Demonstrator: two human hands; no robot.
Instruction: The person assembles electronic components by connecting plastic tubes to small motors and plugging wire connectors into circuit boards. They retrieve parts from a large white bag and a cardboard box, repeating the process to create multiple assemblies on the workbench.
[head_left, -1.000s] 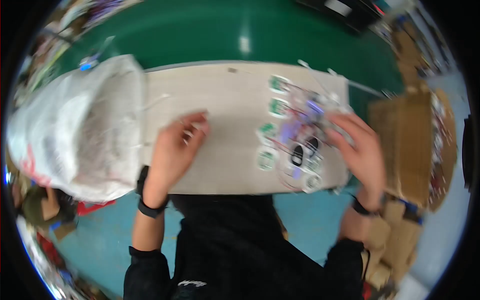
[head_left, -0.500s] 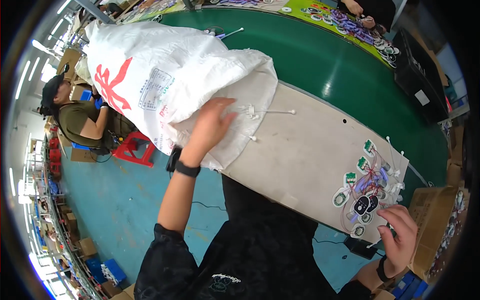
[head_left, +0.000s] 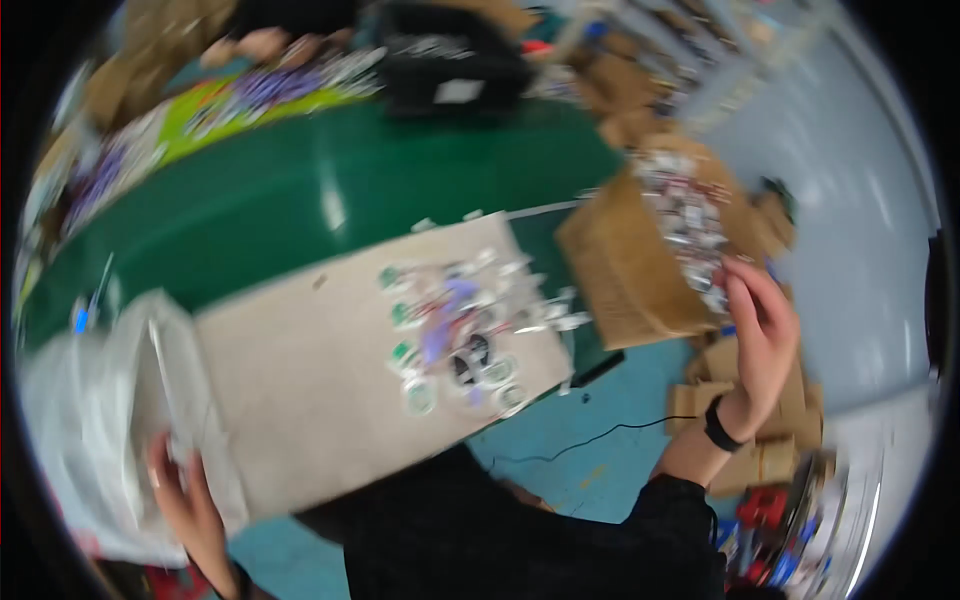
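My left hand (head_left: 187, 505) is at the mouth of the white woven sack (head_left: 165, 400), its fingers blurred against the pale lining; whether they hold anything I cannot make out. Over at the cardboard box (head_left: 620, 265), my right hand (head_left: 762, 325) has thumb and fingertips drawn together at the small white and reddish parts (head_left: 690, 225) inside. What is between those fingertips is too blurred to name. Between my hands, on the beige board (head_left: 300, 400), lies a cluster of wired electronic assemblies (head_left: 460, 335) with green circuit boards, purple cylinders, round discs and white connectors.
A green work surface (head_left: 330, 195) runs behind the board. Beyond it stand a black bin (head_left: 450, 60) and a lime-green mat (head_left: 190, 125) with purple parts, near another person's hands (head_left: 265, 47). More cardboard boxes (head_left: 770, 440) are stacked at right; a black cable (head_left: 590, 440) crosses the blue floor.
My view has swung to the right, so the sack now sits at the left edge. My right hand has moved from beside the assemblies to the parts in the cardboard box. My left hand stays by the sack.
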